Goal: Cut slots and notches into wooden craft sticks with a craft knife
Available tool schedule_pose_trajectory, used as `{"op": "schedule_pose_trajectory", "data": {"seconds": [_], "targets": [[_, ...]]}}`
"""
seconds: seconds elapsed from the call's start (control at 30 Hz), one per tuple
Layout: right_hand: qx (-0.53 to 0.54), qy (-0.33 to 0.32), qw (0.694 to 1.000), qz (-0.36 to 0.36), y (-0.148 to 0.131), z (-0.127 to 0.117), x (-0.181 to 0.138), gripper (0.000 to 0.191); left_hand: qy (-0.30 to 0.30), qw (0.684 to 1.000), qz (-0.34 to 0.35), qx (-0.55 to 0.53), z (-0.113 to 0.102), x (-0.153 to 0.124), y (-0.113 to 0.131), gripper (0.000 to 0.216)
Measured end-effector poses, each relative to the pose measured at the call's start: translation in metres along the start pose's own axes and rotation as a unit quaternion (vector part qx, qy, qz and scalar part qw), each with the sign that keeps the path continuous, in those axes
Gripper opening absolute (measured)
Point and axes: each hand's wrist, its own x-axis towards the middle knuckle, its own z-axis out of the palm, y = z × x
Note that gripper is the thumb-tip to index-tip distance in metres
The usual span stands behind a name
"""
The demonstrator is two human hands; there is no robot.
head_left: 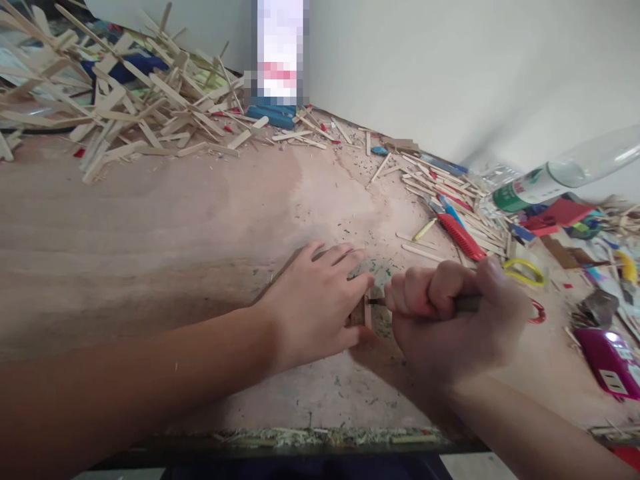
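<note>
My left hand (315,293) lies over the table with its fingers bent forward. Between its thumb and index finger it holds a small brown wooden piece (359,312) down on the surface, most of it hidden under the hand. My right hand (450,313) is wrapped in a fist around a slim tool with a dark, narrow shaft (378,302). The shaft points left, and its tip meets the right edge of the wooden piece. Most of the handle is covered by my fingers, so the tool's exact kind does not show.
Piled craft sticks (150,100) cover the back left. A blurred upright screen (280,53) stands behind. At right lie a red utility knife (460,237), more sticks, yellow-handled scissors (524,272) and a magenta device (607,363); a plastic bottle (530,187) leans there. Shavings line the front edge.
</note>
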Motion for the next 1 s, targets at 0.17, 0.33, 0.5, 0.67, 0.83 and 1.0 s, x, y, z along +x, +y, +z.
{"op": "schedule_pose_trajectory", "data": {"seconds": [0.17,0.33,0.5,0.67,0.83,1.0], "targets": [[0.012,-0.030,0.999,0.021,-0.004,-0.005,0.005,0.085,0.022,1.000,-0.002,0.002,0.006,-0.003,-0.002,0.060],[0.017,-0.041,0.998,0.042,-0.007,-0.015,0.006,0.083,0.051,0.999,0.001,0.006,0.015,-0.008,-0.005,0.069],[-0.012,-0.014,0.999,0.040,-0.007,-0.021,0.010,0.076,0.070,0.997,0.016,0.002,0.016,-0.011,-0.008,0.078],[-0.075,0.025,0.997,0.015,-0.007,-0.020,0.012,0.066,0.073,0.997,0.034,0.000,0.010,-0.011,-0.008,0.077],[-0.221,-0.017,0.975,0.033,-0.026,-0.033,0.019,0.062,0.076,0.996,0.036,0.001,0.009,-0.010,-0.009,0.077],[-0.391,-0.114,0.910,0.079,-0.060,-0.063,0.026,0.074,0.085,0.996,0.029,0.001,0.014,-0.012,-0.009,0.078]]}}
